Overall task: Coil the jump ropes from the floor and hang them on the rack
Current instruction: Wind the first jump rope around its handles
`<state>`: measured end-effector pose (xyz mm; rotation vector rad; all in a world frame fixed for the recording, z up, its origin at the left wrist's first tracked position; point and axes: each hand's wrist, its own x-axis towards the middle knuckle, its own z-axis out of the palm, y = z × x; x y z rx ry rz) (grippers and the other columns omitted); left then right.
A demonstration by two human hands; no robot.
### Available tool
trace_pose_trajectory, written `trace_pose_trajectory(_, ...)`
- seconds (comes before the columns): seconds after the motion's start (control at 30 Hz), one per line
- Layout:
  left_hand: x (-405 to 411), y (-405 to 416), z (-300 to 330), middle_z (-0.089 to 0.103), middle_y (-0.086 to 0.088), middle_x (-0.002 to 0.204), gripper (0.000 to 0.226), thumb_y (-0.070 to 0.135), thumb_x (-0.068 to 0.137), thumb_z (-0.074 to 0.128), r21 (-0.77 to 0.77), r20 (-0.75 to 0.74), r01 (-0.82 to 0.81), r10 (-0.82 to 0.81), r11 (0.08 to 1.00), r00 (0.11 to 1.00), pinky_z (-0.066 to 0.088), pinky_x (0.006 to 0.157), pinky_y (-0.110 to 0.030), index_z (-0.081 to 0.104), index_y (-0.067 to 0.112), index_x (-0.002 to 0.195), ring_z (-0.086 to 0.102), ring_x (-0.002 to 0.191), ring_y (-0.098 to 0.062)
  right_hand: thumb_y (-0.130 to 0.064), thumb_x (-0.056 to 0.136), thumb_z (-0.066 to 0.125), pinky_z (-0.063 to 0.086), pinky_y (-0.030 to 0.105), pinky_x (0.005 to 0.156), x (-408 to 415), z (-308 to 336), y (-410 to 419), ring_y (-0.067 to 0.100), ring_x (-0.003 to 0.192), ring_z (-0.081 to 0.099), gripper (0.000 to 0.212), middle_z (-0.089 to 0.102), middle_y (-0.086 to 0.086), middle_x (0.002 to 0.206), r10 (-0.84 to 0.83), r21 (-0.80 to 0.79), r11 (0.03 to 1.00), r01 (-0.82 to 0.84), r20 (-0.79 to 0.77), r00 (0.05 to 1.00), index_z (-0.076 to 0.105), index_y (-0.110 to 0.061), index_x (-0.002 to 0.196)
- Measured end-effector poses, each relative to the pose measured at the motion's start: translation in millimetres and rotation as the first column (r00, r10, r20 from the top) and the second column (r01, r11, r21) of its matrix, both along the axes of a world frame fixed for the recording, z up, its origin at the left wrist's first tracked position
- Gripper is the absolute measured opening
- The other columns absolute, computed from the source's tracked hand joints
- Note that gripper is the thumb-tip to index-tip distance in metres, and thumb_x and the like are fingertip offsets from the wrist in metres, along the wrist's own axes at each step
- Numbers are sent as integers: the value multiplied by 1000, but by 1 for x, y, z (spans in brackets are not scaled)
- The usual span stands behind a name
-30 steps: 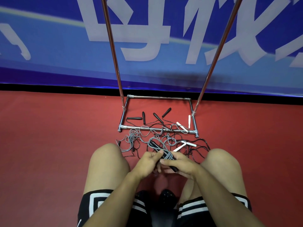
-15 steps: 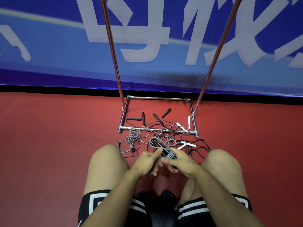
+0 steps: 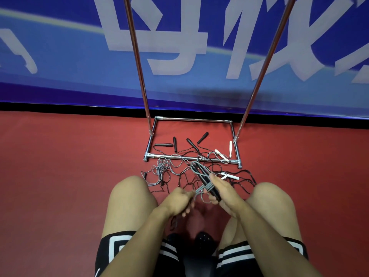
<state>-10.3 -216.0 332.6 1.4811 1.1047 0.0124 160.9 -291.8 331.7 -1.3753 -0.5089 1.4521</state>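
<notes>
At lower centre the right hand (image 3: 220, 188) grips a grey rope (image 3: 201, 176) bundled with its black handles, the left hand (image 3: 180, 201) pinches a strand of it, while more ropes (image 3: 179, 166) lie tangled on the red floor (image 3: 60, 176) across the rack (image 3: 191, 156) base above.

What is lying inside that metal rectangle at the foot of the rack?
Inside the rack base lie four black handles and two white handles, their cords trailing over the front bar into the tangle. Nothing there is covered.
</notes>
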Motion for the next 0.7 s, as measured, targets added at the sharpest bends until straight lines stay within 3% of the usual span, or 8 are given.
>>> trace_pose_trajectory(0.13, 0, 1, -1, 61, 4, 48, 29, 25, 104, 55, 132, 89, -140, 129, 981, 988, 32, 41, -20, 63, 16, 78, 39, 36, -8, -37, 110, 36, 33, 27, 51, 5, -3, 3, 17, 55, 45, 40, 66, 14, 83, -54, -91, 995, 45, -95, 994, 59, -4, 111)
trace_pose_trajectory(0.23, 1, 0, -4, 68, 2, 57, 26, 17, 105, 53, 137, 113, -177, 163, 975, 980, 31, 41, -21, 66, 13, 82, 36, 37, -6, -29, 110, 42, 36, 25, 51, 3, -7, 4, 16, 57, 48, 28, 68, 13, 85, -57, -88, 995, 51, -62, 996, 58, -6, 109)
trace_pose_trajectory(0.37, 5, -2, -7, 75, -17, 75, 35, 16, 105, 49, 70, 162, -235, 221, 970, 962, 35, 53, -29, 67, 15, 75, 42, 52, -20, -21, 108, 48, 42, 22, 58, 2, -13, 5, 12, 64, 51, 19, 62, 9, 92, -20, -59, 998, 22, 23, 1000, 60, -8, 115)
trace_pose_trajectory(0.43, 6, -3, -6, 77, -15, 80, 35, 17, 106, 48, 27, 187, -236, 227, 971, 956, 34, 52, -30, 66, 14, 76, 43, 53, -21, -18, 106, 52, 46, 21, 72, 2, -15, 5, 9, 79, 56, 23, 62, 4, 102, -5, -59, 998, 9, 70, 998, 60, -12, 126)
trace_pose_trajectory(0.53, 8, -5, -2, 77, -20, 84, 39, 16, 108, 44, 4, 222, -216, 210, 976, 952, 36, 50, -28, 64, 11, 75, 47, 49, -15, -19, 103, 59, 42, 19, 100, 0, -14, 2, 8, 117, 59, 37, 62, 5, 131, 84, -71, 995, -72, 181, 980, 54, -15, 139)
trace_pose_trajectory(0.63, 7, -9, 3, 76, -9, 76, 39, 21, 109, 43, -17, 270, -205, 202, 979, 942, 37, 48, -21, 68, 7, 83, 49, 46, -10, -15, 97, 69, 48, 10, 88, 0, -13, 0, 7, 118, 61, 41, 66, 5, 128, 149, -84, 988, -131, 271, 951, 56, -14, 136)
trace_pose_trajectory(0.7, 6, -10, 4, 76, -9, 75, 44, 30, 109, 46, -9, 293, -196, 190, 981, 937, 40, 50, -21, 73, 6, 83, 50, 48, -13, -10, 91, 75, 48, 8, 80, 0, -11, -1, 4, 108, 64, 39, 69, 2, 117, 146, -62, 989, -133, 320, 936, 61, -12, 128)
